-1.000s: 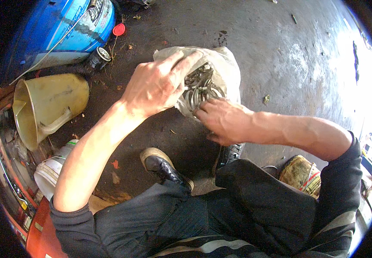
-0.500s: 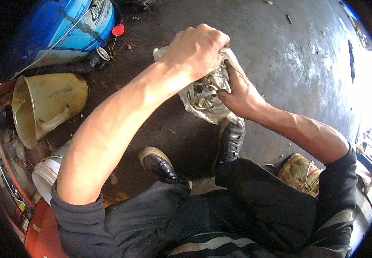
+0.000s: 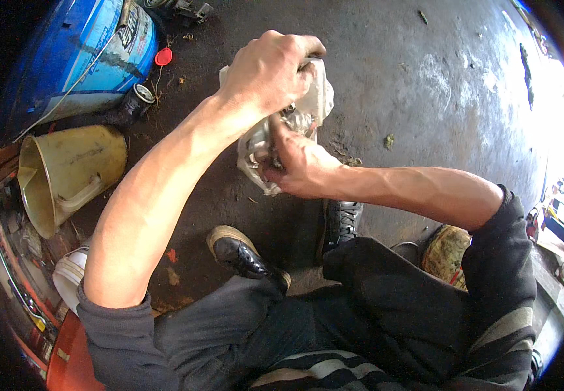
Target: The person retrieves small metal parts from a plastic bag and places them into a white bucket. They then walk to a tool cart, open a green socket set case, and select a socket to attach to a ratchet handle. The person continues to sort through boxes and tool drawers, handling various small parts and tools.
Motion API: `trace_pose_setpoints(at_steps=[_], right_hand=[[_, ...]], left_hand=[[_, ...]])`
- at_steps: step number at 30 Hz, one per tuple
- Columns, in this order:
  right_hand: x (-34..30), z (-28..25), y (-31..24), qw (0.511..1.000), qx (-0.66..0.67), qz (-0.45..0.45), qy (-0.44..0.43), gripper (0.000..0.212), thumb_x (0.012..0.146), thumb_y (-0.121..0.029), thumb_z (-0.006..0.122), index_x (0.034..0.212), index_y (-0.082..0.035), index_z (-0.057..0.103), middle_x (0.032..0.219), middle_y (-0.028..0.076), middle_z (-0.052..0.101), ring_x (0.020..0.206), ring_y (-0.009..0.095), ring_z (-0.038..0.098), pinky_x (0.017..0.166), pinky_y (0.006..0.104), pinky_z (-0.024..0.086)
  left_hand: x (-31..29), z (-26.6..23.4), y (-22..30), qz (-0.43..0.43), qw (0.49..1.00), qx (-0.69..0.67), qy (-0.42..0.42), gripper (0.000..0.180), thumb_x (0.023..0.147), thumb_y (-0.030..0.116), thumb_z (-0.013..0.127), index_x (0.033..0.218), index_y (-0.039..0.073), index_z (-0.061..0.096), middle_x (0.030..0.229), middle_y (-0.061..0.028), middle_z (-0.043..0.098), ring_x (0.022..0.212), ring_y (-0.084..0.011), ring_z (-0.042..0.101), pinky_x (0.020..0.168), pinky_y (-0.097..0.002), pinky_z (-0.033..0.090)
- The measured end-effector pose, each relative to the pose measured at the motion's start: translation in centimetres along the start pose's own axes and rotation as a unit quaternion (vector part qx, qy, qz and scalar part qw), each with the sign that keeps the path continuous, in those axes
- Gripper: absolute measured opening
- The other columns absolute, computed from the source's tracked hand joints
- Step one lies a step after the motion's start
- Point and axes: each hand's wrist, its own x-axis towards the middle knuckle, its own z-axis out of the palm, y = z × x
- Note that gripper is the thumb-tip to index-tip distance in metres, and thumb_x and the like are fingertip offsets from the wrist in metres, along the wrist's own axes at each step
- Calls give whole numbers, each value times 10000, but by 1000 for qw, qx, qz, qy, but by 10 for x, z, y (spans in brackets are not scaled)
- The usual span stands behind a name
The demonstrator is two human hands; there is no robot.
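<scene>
A clear plastic bag (image 3: 316,98) full of shiny metal bands, which look like hose clamps (image 3: 259,151), hangs above the floor in front of me. My left hand (image 3: 265,73) is closed on its upper part, fingers curled over the crumpled plastic. Lower down, my right hand (image 3: 304,168) grips the bag from the right, its thumb lying across the clamps. The right fingers are mostly hidden behind the bag. Both hands partly cover the contents.
At left a blue drum (image 3: 93,58) stands behind a yellowish plastic jug (image 3: 89,166) lying on its side. A white bucket (image 3: 68,274) is near my left elbow. A stained bucket (image 3: 445,254) stands beside my right leg. My shoes (image 3: 233,251) rest on the dark floor.
Both hands and the bag have shifted left. The right hand has moved across the bag's lower part and now covers more of the clamps. The upper plastic has folded over to the right.
</scene>
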Motion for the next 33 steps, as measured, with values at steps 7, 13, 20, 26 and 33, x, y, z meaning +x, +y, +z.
trace_pose_setpoints(at_steps=[7,13,20,26,33], right_hand=[[4,-36,24,990,-33,90,106,678,845,-74,566,1477,47,352,1421,340,456,1333,466,461,1111,508,400],[-3,-83,44,987,-96,67,111,592,826,-26,542,1412,-2,468,1421,295,500,1373,421,447,1148,440,365],[50,-80,85,966,-102,174,160,454,876,-161,602,1309,-24,586,1196,234,671,1144,342,651,963,430,511],[58,-63,108,972,-63,201,103,452,936,-251,525,1328,-37,597,1296,239,617,1194,373,594,1005,451,465],[22,-54,100,997,-43,11,70,419,964,-367,530,1162,-29,678,1095,283,677,1048,431,653,920,494,501]], left_hand=[[2,-16,10,1,996,52,-67,273,863,124,699,1128,73,738,995,-162,752,900,-307,749,842,-432,611],[2,-7,21,3,997,56,-60,261,838,176,723,1090,110,749,934,-158,746,890,-327,734,817,-437,591],[27,7,6,-18,999,17,-21,243,887,266,717,1057,99,760,952,-149,749,899,-300,739,805,-391,583],[32,7,4,9,1000,9,27,233,915,265,699,1064,98,765,961,-143,751,899,-301,741,812,-399,584],[33,-13,14,-18,1000,-18,0,217,889,230,662,991,68,764,910,-195,727,878,-373,713,769,-453,565]])
